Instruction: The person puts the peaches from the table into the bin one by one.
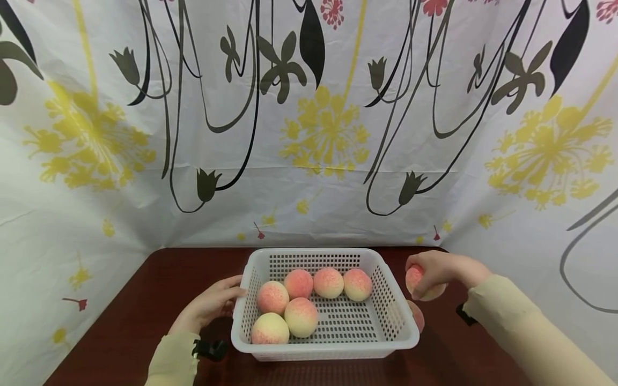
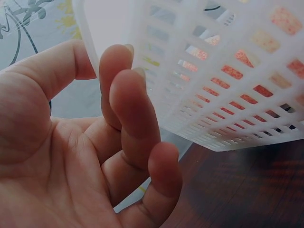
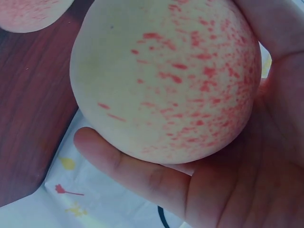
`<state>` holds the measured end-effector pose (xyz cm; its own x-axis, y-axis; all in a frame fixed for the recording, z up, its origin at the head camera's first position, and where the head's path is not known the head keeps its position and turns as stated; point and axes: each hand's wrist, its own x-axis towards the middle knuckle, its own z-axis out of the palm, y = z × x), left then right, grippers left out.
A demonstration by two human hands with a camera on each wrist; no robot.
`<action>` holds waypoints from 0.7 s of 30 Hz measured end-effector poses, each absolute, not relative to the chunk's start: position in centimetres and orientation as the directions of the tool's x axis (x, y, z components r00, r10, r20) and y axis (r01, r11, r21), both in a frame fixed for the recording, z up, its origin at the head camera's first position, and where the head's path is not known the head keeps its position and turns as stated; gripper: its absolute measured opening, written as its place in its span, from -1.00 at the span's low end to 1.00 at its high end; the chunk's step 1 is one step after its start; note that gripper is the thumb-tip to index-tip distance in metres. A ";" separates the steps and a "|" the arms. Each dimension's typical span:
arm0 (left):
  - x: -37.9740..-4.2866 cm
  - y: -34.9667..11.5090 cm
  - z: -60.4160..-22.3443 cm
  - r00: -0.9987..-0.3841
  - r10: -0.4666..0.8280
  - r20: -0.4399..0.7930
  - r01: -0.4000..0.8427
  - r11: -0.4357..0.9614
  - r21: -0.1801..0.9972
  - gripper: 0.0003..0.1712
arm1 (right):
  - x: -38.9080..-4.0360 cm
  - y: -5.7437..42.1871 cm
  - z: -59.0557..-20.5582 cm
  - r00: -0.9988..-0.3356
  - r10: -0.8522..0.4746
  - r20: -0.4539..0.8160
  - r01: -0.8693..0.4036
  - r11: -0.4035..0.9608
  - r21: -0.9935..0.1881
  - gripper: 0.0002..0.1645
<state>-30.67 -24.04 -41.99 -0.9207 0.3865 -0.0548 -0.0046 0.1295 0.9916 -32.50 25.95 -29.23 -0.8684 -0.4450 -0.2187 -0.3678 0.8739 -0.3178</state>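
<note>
A white plastic basket [image 1: 333, 348] with slotted walls stands on the table, and several peaches [image 1: 301, 317] sit in its left half and along its back. My left hand [image 1: 211, 304] holds the basket's left rim; in the left wrist view the thumb is at the rim and the curled fingers [image 2: 135, 114] are by the slotted wall. Beyond the basket's right side, my right hand [image 1: 444, 271] grips a peach [image 3: 166, 85], pale with red speckles, above the table. Another peach [image 1: 418, 317] is beside the basket's right wall, partly hidden by it.
The dark reddish-brown table [image 1: 159, 300] has a floral-printed white cloth [image 1: 309, 209] hanging behind it and at both sides. Black bands [image 1: 210, 350] are on both wrists, next to pale sleeves.
</note>
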 end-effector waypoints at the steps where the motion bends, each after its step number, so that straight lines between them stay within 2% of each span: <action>1: -30.7 -24.0 -42.0 -0.920 0.388 -0.055 -0.004 0.130 0.991 -0.29 | -32.6 25.7 -29.1 -0.870 -0.439 -0.223 -0.362 0.877 -0.316 -0.48; 6: -30.7 -23.9 -42.0 -0.922 0.382 -0.059 -0.006 0.139 0.990 -0.30 | -32.9 24.5 -28.7 -0.874 -0.426 -0.236 -0.348 0.885 -0.310 -0.49; 21: -30.6 -24.0 -41.8 -0.921 0.386 -0.058 -0.002 0.144 0.990 -0.30 | -33.9 20.9 -29.1 -0.858 -0.475 -0.194 -0.411 0.863 -0.295 -0.52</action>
